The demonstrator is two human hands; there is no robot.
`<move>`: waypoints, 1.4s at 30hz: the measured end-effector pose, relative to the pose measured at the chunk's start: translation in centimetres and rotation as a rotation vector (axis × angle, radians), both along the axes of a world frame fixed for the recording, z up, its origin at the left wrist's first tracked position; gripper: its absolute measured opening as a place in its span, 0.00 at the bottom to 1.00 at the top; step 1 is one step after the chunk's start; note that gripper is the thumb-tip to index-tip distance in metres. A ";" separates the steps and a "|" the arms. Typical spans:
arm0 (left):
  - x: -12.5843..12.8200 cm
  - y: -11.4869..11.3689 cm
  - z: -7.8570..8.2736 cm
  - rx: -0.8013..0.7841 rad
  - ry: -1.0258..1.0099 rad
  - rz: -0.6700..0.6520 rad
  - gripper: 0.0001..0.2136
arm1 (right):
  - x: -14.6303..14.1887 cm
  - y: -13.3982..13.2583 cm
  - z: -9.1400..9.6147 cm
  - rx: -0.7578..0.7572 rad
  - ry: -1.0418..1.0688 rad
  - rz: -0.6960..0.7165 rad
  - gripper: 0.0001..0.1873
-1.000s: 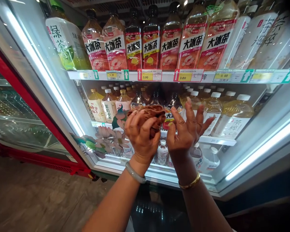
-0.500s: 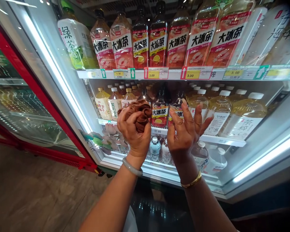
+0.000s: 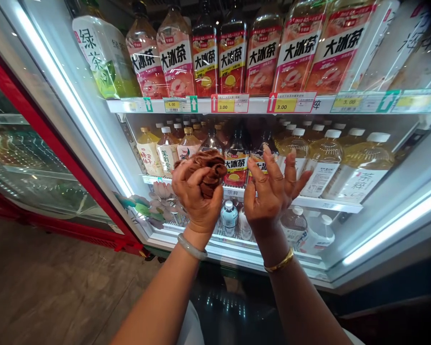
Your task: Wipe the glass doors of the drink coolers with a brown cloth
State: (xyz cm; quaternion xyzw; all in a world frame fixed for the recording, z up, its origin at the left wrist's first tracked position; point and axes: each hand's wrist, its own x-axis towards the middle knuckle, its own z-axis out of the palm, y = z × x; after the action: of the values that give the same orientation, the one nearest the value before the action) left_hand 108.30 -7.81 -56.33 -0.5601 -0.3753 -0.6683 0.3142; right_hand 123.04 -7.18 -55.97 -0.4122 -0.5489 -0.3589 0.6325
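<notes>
A crumpled brown cloth [image 3: 210, 173] is bunched up in my left hand [image 3: 197, 196], with the fingers wrapped round it. A pale bangle [image 3: 192, 247] circles that wrist. To its right, my right hand [image 3: 271, 189] is raised with its fingers spread and nothing in it; a gold bracelet [image 3: 280, 261] is on the wrist. Both hands are in front of the glass of a lit drinks fridge. Behind them on the middle shelf stand iced tea bottles [image 3: 236, 163], partly hidden by my hands.
Large tea bottles [image 3: 262, 62] line the upper shelf above a strip of price tags [image 3: 230, 104]. Clear-labelled bottles [image 3: 330, 158] stand at the middle right, and a small blue bottle [image 3: 229, 219] is below. A red-framed fridge door [image 3: 75, 167] is at left, over the grey floor [image 3: 64, 287].
The view has shifted slightly, so the shelves sit a little further left and higher. Both hands keep nearly the same pose, and the cloth stays in my left hand.
</notes>
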 end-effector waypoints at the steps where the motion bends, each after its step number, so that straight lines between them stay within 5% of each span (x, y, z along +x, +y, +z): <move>1: 0.8 -0.3 -0.4 -0.008 0.047 -0.030 0.19 | 0.0 0.0 0.0 -0.001 -0.001 0.004 0.22; 5: 2.5 -0.7 -1.3 -0.026 0.212 -0.121 0.15 | 0.2 0.2 -0.3 0.004 -0.021 0.034 0.26; 8: 1.6 -0.4 -0.5 -0.024 0.246 -0.099 0.17 | 0.3 0.2 -0.3 0.009 -0.028 0.035 0.25; 13: -0.4 0.3 1.1 -0.020 -0.081 -0.022 0.22 | 0.3 0.1 -0.3 0.015 -0.055 0.014 0.23; 22: 2.9 -0.5 -2.5 -0.059 0.008 -0.028 0.18 | 0.1 0.3 -0.4 0.007 -0.031 0.012 0.23; 27: 1.2 -0.3 -0.7 -0.044 0.105 -0.048 0.19 | 0.0 0.3 -0.4 0.019 -0.035 0.023 0.22; 32: -0.3 0.3 0.6 -0.039 -0.195 0.050 0.25 | -0.1 0.1 -0.4 0.011 -0.045 0.025 0.23; 42: 3.5 -1.1 -1.9 -0.059 0.143 -0.005 0.16 | 0.0 0.2 -0.3 0.027 -0.039 0.043 0.24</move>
State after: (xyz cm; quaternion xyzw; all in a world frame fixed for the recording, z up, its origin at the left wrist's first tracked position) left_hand 111.76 -8.89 -58.19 -0.6165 -0.3700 -0.6161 0.3217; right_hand 123.03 -6.95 -56.28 -0.3847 -0.5650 -0.3605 0.6347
